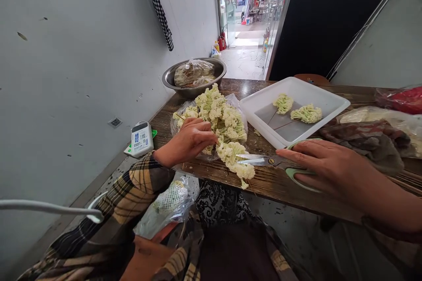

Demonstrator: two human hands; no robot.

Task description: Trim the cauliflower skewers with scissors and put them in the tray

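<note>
My left hand (193, 138) is closed in a pinch on a cauliflower skewer (231, 156), whose florets hang over the front part of the wooden table. In my right hand (329, 167) is a pair of scissors (268, 161) with pale green handles. Their blades are parted slightly and lie against the florets. Behind my left hand, a heap of cauliflower (222, 114) rests on a clear plastic bag. Two more cauliflower skewers lie in the white plastic tray (329, 99) to the right, their thin sticks showing.
A steel basin (169, 80) with bagged food stands at the back left. Beside the wall is a white box-shaped device (141, 137). A dark cloth (365, 138) and plastic bags lie at the right. Below the table edge hangs a bag with netted produce (171, 197).
</note>
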